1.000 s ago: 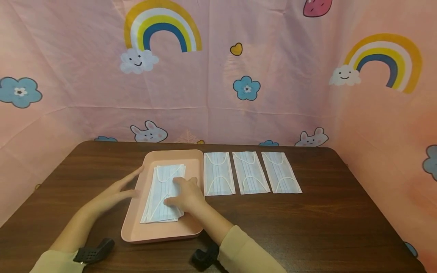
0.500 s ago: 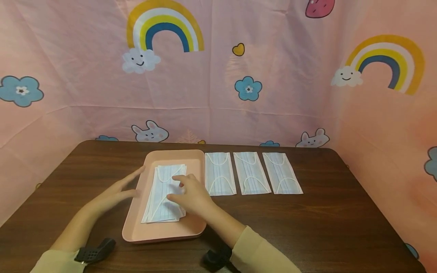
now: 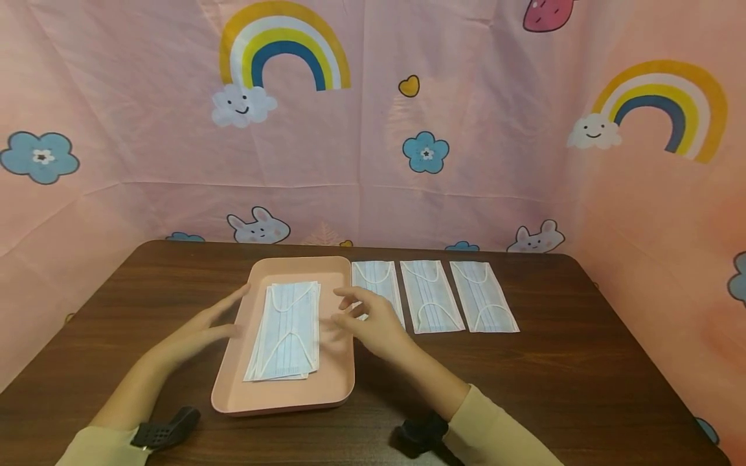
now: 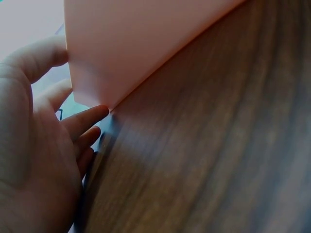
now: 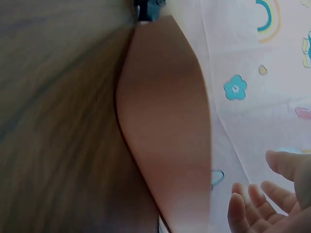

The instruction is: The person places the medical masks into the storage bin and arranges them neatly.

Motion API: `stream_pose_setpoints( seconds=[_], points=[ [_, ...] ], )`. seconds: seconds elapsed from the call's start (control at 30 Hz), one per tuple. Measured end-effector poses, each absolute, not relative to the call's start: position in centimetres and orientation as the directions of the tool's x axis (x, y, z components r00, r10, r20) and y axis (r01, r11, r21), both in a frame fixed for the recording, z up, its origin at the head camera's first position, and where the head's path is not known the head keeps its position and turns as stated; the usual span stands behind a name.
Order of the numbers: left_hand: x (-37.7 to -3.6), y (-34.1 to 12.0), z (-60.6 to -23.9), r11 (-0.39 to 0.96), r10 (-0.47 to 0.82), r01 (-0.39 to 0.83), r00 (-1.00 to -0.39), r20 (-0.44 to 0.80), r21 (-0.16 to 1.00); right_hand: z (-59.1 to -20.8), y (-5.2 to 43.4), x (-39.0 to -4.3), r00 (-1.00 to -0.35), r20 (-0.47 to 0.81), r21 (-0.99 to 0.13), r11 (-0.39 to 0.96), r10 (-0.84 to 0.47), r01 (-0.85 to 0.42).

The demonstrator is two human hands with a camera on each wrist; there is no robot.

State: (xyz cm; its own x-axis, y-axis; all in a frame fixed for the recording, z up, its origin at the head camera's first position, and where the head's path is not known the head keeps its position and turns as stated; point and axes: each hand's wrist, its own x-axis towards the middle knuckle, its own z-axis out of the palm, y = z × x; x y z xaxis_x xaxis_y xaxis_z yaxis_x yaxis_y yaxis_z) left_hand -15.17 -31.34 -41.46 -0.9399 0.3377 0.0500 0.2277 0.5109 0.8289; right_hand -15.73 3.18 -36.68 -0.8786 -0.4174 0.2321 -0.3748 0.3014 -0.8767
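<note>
A pink tray (image 3: 335,387) lies on the table with a small stack of pale blue face masks (image 3: 285,333) inside. My left hand (image 3: 195,333) rests its fingertips and thumb along the tray's left side; in the left wrist view its fingers touch the tray's wall (image 4: 121,48). Over the tray's right rim hovers my right hand (image 3: 375,323), fingers loosely bent and holding nothing. It partly hides the nearest of three face masks laid in a row to the right; the middle mask (image 3: 431,298) and the far right mask (image 3: 484,298) show fully.
The dark wooden table (image 3: 542,388) reaches back to a pink printed cloth (image 3: 373,213) that hangs behind it and at both sides. A black wrist device sits on each forearm, the left one (image 3: 166,430) close to the tray's front left corner.
My right hand has lifted off the masks in the tray and moved right, to the tray's right rim. The stack stays in the tray. My left hand keeps its place on the tray's left side.
</note>
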Motion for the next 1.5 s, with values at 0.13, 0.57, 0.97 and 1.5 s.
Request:
stream_pose_setpoints(
  seconds=[0.13,0.57,0.97,1.5],
  points=[
    [-15.2,-31.3,-41.6,0.510,0.339,0.230,-0.939,0.052,0.829,-36.5,5.3,-16.1,-0.885,0.256,-0.878,0.289,-0.388,-0.380],
    [-15.4,-31.4,-41.8,0.507,0.338,0.226,-0.940,0.050,0.832,-36.3,12.1,-17.6,-0.912,0.306,-0.848,0.357,-0.274,-0.392],
    [-15.2,-31.3,-41.5,0.488,0.346,0.224,-0.937,0.048,0.844,-36.6,18.8,-20.4,-0.929,0.325,-0.819,0.438,-0.179,-0.371],
    [-15.1,-31.2,-41.5,0.486,0.343,0.233,-0.937,0.061,0.842,-38.7,25.7,-23.3,-0.970,0.232,-0.825,0.512,-0.079,-0.239]
  ],
)
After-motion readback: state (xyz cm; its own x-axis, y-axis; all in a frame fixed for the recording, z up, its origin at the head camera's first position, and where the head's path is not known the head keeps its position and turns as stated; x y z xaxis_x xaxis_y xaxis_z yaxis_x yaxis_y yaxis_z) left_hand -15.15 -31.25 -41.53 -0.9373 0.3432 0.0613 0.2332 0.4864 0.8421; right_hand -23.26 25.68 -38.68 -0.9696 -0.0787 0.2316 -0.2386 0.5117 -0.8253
